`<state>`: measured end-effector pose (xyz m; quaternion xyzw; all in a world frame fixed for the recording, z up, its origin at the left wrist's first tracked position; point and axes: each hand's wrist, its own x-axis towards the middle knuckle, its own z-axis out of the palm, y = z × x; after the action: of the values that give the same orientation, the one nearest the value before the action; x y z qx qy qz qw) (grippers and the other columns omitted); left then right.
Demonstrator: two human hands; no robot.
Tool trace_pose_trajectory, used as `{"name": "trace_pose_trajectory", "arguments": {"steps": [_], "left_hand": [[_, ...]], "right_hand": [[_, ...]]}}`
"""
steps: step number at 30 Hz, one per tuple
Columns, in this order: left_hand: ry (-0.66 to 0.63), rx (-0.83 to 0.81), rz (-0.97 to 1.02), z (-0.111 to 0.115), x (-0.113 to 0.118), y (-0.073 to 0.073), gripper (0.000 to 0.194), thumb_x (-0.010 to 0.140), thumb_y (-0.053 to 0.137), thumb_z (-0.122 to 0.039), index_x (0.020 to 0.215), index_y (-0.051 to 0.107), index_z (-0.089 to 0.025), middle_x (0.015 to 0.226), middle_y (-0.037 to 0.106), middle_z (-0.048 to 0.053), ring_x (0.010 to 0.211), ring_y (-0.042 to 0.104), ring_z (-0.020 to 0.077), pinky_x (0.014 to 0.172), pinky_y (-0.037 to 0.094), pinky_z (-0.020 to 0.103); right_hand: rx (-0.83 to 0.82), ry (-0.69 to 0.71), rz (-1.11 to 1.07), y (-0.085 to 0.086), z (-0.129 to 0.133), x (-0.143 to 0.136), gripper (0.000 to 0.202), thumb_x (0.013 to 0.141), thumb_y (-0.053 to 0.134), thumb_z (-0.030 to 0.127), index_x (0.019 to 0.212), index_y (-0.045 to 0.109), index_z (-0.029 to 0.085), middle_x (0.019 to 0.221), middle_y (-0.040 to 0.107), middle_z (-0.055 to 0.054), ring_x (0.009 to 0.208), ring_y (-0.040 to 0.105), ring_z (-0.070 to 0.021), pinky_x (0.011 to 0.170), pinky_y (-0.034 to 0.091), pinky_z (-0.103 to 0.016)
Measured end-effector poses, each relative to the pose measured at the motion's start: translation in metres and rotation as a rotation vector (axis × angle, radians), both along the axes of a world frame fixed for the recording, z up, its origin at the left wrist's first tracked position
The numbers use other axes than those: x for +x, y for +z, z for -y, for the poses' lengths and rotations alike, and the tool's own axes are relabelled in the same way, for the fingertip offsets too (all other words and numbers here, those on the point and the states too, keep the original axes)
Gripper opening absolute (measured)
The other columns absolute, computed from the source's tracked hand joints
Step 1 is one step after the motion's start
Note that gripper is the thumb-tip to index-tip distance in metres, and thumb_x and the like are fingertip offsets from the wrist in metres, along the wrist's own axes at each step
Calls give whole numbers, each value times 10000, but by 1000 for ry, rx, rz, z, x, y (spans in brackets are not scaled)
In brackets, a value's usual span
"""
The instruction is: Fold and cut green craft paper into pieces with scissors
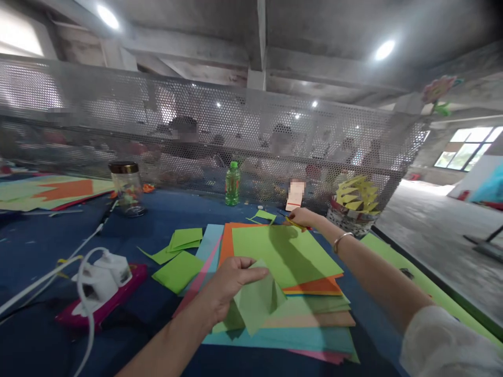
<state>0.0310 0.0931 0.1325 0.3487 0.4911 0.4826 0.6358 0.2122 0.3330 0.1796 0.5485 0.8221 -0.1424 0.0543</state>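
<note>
My left hand [231, 283] pinches a folded sheet of pale green paper [257, 296] between thumb and fingers, above the near part of a paper stack. Farther off, my right hand [304, 217] is closed on a small pair of scissors [296, 225] with yellow and red handles, at the stack's far edge; the fingers partly hide them. A bright green sheet [275, 246] tops the stack. Under it lie orange [310, 288], blue [283, 340], pink and peach sheets. Cut green squares [178, 271] rest left of the stack, and a green scrap [264, 215] lies beyond it.
A power strip [135, 277] with white plugs and cables sits at left. Behind stand a lidded jar [129, 191], a green bottle [232, 184] and a container of yellow folded pieces [356, 196]. A perforated metal screen [231, 115] borders the table; people sit beyond it.
</note>
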Motion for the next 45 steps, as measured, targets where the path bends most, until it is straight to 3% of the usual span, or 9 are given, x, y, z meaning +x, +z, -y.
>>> {"name": "trace_pose_trajectory", "arguments": {"steps": [4, 9, 14, 20, 25, 28, 32, 36, 45], "left_hand": [[50, -5, -25, -3, -2, 1, 434, 495, 897, -394, 806, 760, -125, 774, 761, 100, 640, 677, 203, 627, 521, 288], [58, 13, -74, -6, -5, -4, 399, 522, 883, -390, 792, 747, -129, 762, 755, 100, 617, 675, 201, 617, 513, 296], [69, 51, -133, -7, -7, -7, 366, 560, 856, -397, 785, 740, -133, 751, 747, 90, 599, 663, 184, 595, 490, 277], [133, 124, -311, -6, -26, 14, 347, 577, 811, -416, 759, 728, -133, 763, 742, 95, 628, 659, 195, 614, 493, 289], [343, 207, -655, -2, -78, 44, 251, 640, 750, -406, 707, 692, -171, 579, 649, 2, 534, 578, 162, 516, 389, 243], [447, 191, -882, 0, -109, 52, 197, 666, 709, -363, 712, 687, -173, 523, 607, 3, 527, 580, 189, 500, 347, 251], [496, 174, -1151, -3, -131, 48, 74, 651, 689, -259, 691, 683, -198, 612, 660, 43, 696, 648, 251, 561, 357, 263], [372, 126, -1303, -8, -134, 32, 82, 660, 678, -244, 732, 702, -211, 854, 749, 99, 859, 682, 288, 657, 409, 270], [222, -143, -1600, 7, -130, 18, 469, 615, 790, -388, 1011, 667, -169, 1085, 698, 217, 1082, 619, 399, 822, 449, 358]], "right_hand": [[177, 69, 33, -13, 40, 23, 294, 951, 591, 334, 1197, 595, 171, 1209, 612, -85, 1024, 627, -228, 863, 535, -429], [278, 151, 44, -34, 105, 57, 223, 938, 545, 276, 1112, 649, 183, 969, 709, -85, 910, 669, -243, 756, 487, -339], [319, 162, 15, -43, 137, 86, 311, 885, 515, 277, 1151, 648, 185, 880, 734, -95, 803, 688, -258, 639, 406, -294], [338, 168, -36, -55, 148, 119, 358, 898, 461, 288, 1204, 637, 231, 996, 737, -96, 888, 695, -259, 689, 444, -288], [344, 162, -107, -65, 153, 141, 390, 938, 399, 354, 1227, 641, 256, 1120, 713, -98, 907, 701, -254, 733, 498, -304], [380, 134, -150, -70, 157, 144, 383, 943, 402, 388, 1217, 641, 272, 1135, 709, -81, 873, 703, -248, 711, 514, -311], [441, 124, -191, -77, 164, 140, 366, 943, 422, 402, 1231, 623, 301, 1139, 711, -52, 851, 706, -237, 663, 513, -304], [474, 152, -182, -82, 168, 138, 353, 952, 413, 402, 1239, 610, 343, 1168, 705, -31, 853, 710, -229, 625, 508, -292], [517, 199, -189, -96, 164, 142, 347, 948, 433, 429, 1224, 623, 337, 1152, 708, -37, 863, 715, -236, 620, 536, -292]]}}
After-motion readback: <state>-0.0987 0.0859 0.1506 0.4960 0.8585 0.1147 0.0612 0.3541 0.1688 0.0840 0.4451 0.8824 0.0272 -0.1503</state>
